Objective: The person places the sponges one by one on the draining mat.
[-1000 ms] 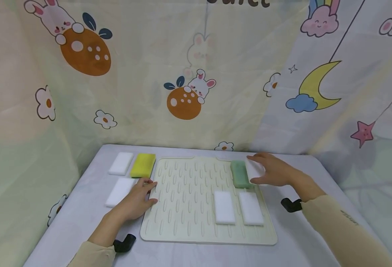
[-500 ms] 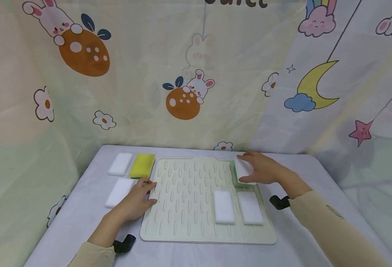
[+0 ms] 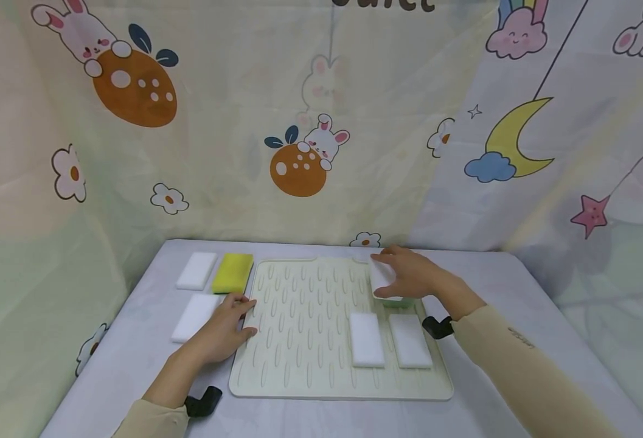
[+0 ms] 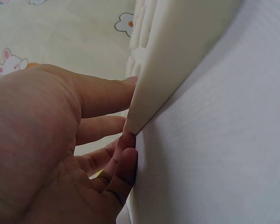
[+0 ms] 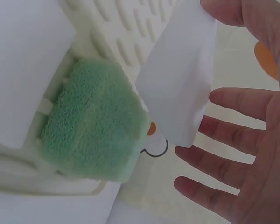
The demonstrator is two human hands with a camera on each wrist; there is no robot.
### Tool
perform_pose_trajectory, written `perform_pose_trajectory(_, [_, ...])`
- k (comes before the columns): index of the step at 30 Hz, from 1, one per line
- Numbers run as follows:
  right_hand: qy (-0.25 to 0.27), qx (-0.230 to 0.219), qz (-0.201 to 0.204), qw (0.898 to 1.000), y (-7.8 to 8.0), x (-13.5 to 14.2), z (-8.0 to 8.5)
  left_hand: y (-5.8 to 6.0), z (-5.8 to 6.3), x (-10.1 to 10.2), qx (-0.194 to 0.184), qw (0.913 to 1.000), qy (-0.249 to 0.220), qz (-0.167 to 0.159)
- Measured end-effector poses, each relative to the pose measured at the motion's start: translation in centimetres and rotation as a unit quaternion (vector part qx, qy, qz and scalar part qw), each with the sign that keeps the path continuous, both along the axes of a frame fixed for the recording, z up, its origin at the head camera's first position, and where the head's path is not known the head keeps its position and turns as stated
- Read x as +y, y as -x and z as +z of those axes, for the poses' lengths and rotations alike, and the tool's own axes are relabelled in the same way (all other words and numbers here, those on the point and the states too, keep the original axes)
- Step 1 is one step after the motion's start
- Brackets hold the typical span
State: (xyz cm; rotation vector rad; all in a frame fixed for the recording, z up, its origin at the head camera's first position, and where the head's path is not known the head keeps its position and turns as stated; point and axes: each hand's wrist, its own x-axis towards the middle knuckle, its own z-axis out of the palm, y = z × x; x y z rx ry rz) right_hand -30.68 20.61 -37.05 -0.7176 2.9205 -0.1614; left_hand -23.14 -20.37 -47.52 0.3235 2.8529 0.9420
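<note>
My right hand [image 3: 409, 272] holds a white rectangular sponge [image 3: 382, 277] by its edges, between thumb and fingertips, above the mat's far right corner. Below it lies a green sponge [image 5: 93, 121], mostly covered in the head view; in the right wrist view the white sponge stands apart from it. The cream ribbed mat [image 3: 299, 340] spans the middle of the table. My left hand [image 3: 219, 328] rests at its left edge, thumb and fingertips touching the rim. Two more white sponges [image 3: 367, 340] lie side by side on the mat's near right part.
Left of the mat, a yellow sponge [image 3: 232, 273] lies beside a white sponge [image 3: 196, 271]; another white one [image 3: 196, 316] sits nearer, partly behind my left hand. A white cloth covers the table [image 3: 135, 340]. A printed fabric backdrop [image 3: 217, 152] rises behind.
My right hand has moved left with the white sponge, from beside the green sponge to over it. The left hand stays at the mat's edge.
</note>
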Motion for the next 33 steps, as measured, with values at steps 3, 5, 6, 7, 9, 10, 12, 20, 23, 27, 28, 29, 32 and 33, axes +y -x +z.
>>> perform_pose_trajectory(3, [-0.001, -0.005, 0.0, 1.0, 0.3, -0.4, -0.1, 0.1, -0.1, 0.0, -0.003, 1.0, -0.003, 0.0])
perform_pose_trajectory(5, [-0.001, -0.01, -0.001, 1.0, 0.5, -0.7, -0.2, 0.1, -0.2, 0.0, -0.004, 1.0, -0.004, -0.001])
perform_pose_trajectory(6, [0.0, -0.014, -0.001, 1.0, 0.6, -0.8, -0.2, 0.1, -0.1, 0.0, -0.005, 1.0, -0.005, -0.001])
perform_pose_trajectory(7, [0.0, -0.015, 0.0, 1.0, 0.7, -1.0, -0.2, 0.1, -0.1, 0.0, -0.006, 1.0, -0.005, 0.0])
perform_pose_trajectory(9, [-0.002, -0.02, 0.003, 1.0, 0.9, -1.4, -0.2, 0.1, -0.1, 0.0, -0.006, 1.0, -0.006, 0.0])
perform_pose_trajectory(10, [-0.003, -0.023, 0.003, 1.0, 0.9, -1.6, -0.3, 0.1, -0.1, 0.0, -0.007, 1.0, -0.006, 0.0])
perform_pose_trajectory(12, [-0.006, -0.027, 0.002, 1.0, 1.0, -2.0, -0.4, 0.0, 0.0, 0.1, -0.008, 0.9999, -0.006, 0.002])
perform_pose_trajectory(20, [-0.017, -0.034, -0.002, 0.999, 1.4, -3.3, -1.3, -0.3, 0.4, 0.2, -0.008, 1.0, -0.003, 0.001])
perform_pose_trajectory(23, [-0.02, -0.036, -0.003, 0.999, 1.7, -3.7, -1.9, -0.4, 0.6, 0.2, -0.006, 1.0, -0.003, 0.0])
perform_pose_trajectory(27, [-0.032, -0.038, -0.007, 0.999, 1.8, -4.1, -2.4, -0.4, 0.5, 0.2, -0.004, 1.0, -0.005, 0.0])
perform_pose_trajectory(28, [-0.036, -0.039, -0.009, 0.999, 1.8, -4.2, -2.4, -0.4, 0.5, 0.2, -0.004, 1.0, -0.005, 0.0])
perform_pose_trajectory(29, [-0.039, -0.041, -0.01, 0.998, 1.8, -4.3, -2.4, -0.3, 0.5, 0.2, -0.005, 1.0, -0.006, 0.0])
perform_pose_trajectory(32, [-0.046, -0.043, -0.011, 0.998, 1.8, -4.7, -2.6, -0.3, 0.6, 0.2, -0.004, 1.0, -0.006, -0.001])
perform_pose_trajectory(33, [-0.048, -0.042, -0.011, 0.998, 1.9, -4.8, -2.7, -0.3, 0.6, 0.2, -0.004, 1.0, -0.005, -0.001])
